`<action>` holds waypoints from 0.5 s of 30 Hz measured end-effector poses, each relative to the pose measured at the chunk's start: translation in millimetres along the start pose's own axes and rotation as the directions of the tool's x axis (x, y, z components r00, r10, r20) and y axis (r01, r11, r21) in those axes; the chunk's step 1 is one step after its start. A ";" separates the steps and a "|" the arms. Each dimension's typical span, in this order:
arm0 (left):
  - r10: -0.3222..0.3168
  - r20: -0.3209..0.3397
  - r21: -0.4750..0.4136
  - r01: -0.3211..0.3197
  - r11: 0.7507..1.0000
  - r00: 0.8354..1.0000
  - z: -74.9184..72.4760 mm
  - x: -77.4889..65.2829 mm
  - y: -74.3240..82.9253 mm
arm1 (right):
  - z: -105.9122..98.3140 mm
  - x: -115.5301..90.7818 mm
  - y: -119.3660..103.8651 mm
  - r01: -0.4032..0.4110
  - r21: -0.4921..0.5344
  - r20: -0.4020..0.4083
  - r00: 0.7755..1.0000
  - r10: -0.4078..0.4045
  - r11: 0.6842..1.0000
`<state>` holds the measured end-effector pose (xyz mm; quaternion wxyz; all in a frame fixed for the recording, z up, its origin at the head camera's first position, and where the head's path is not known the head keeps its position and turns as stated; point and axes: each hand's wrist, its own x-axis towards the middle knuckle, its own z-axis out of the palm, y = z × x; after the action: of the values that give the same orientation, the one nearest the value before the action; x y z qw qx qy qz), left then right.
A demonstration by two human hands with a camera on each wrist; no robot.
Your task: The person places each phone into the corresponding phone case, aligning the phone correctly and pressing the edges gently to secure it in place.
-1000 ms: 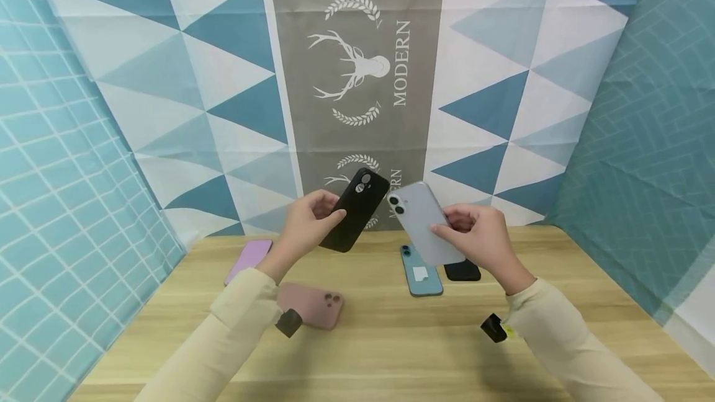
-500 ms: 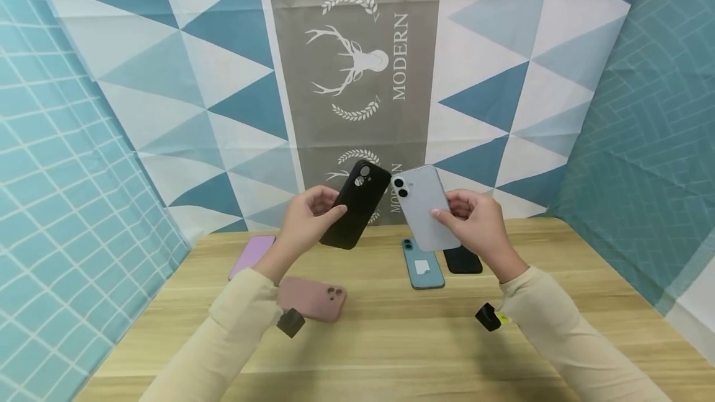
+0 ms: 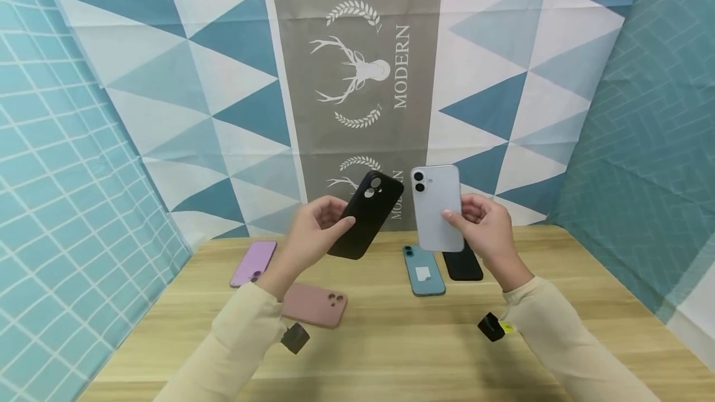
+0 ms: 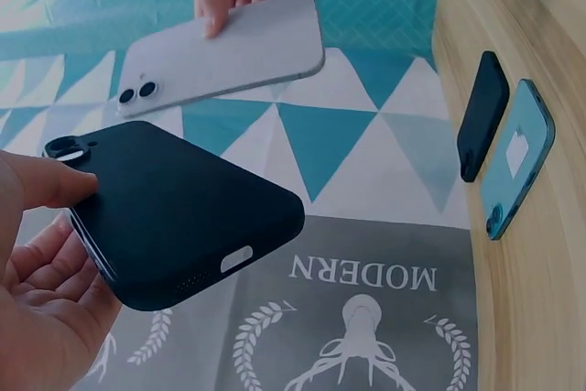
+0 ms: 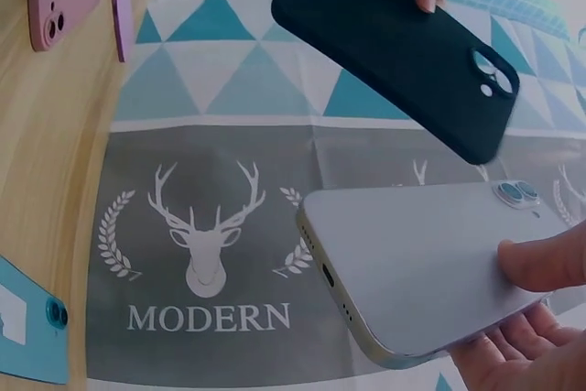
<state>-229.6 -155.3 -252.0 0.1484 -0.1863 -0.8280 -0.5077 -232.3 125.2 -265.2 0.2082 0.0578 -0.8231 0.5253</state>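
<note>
My left hand (image 3: 315, 231) grips a black phone case (image 3: 370, 213) by its left edge, thumb on the back. Light shows through the case's camera holes in the right wrist view, so it looks like a bare case. A pale lilac-white phone (image 3: 437, 203) with two camera lenses is pinched in my right hand (image 3: 487, 228), the thumb across its back. Both are held up above the table, backs toward me, with a small gap between them. In the left wrist view the white phone (image 4: 229, 48) lies beyond the black case (image 4: 183, 208).
On the wooden table (image 3: 385, 352) a purple phone (image 3: 254, 262) and a pink phone or case (image 3: 315, 304) lie at the left, partly behind my left arm. A teal phone (image 3: 424, 272) with a white sticker and a black phone or case (image 3: 463, 263) lie at the right. Patterned cloth (image 3: 491, 48) hangs behind.
My right hand has turned the white phone from tilted to nearly upright and shifted it slightly right, away from the case. The black case has moved slightly right and tilted more.
</note>
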 end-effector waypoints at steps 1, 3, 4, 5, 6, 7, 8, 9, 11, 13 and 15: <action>-0.005 0.001 0.007 0.005 1.000 1.000 -0.8 -1.0 -0.1 | -1.0 -0.2 0.9 -0.002 0.008 -0.008 1.000 0.002 1.000; -0.017 -0.002 0.016 0.018 1.000 1.000 -2.0 -2.5 -0.7 | -2.8 -0.4 2.0 0.003 0.020 -0.015 1.000 -0.002 1.000; -0.021 -0.005 0.022 0.021 1.000 1.000 -2.4 -2.9 -0.8 | -3.4 -0.4 2.2 0.005 0.027 -0.014 1.000 -0.005 1.000; -0.019 -0.005 0.026 0.019 0.999 1.000 -2.7 -2.9 -0.7 | -3.9 -0.3 2.3 0.007 0.036 -0.011 1.000 -0.006 0.999; -0.017 -0.004 0.028 0.017 0.999 1.000 -2.8 -2.9 -0.3 | -4.1 -0.2 2.1 0.005 0.045 -0.006 1.000 -0.004 0.999; -0.016 -0.003 0.025 0.016 1.000 1.000 -2.8 -2.6 0.3 | -3.9 -0.2 2.0 0.001 0.052 -0.003 1.000 0.000 0.999; -0.015 -0.001 0.016 0.015 1.000 1.000 -2.8 -2.4 1.1 | -3.4 -0.3 1.7 -0.005 0.058 0.002 1.000 0.005 0.998; -0.013 0.000 0.010 0.013 1.000 1.000 -2.9 -2.4 1.8 | -2.7 -0.5 1.4 -0.013 0.064 0.008 1.000 0.013 0.998; -0.009 0.000 -0.006 0.009 1.000 1.000 -3.7 -2.4 3.3 | -0.5 -0.7 1.3 -0.028 0.074 0.022 0.999 0.026 0.997; -0.014 -0.005 -0.028 0.014 1.000 1.000 -4.5 -2.6 5.1 | 2.2 -0.9 1.3 -0.036 0.080 0.032 0.999 0.034 0.996; -0.022 -0.008 -0.048 0.022 0.999 1.000 -5.3 -2.6 7.1 | 5.0 -0.9 1.2 -0.036 0.086 0.042 0.999 0.033 0.996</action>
<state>-223.8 -157.5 -245.2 0.1417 -0.1785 -0.8171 -0.5295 -233.3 121.2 -268.4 0.1796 0.0631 -0.8044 0.5627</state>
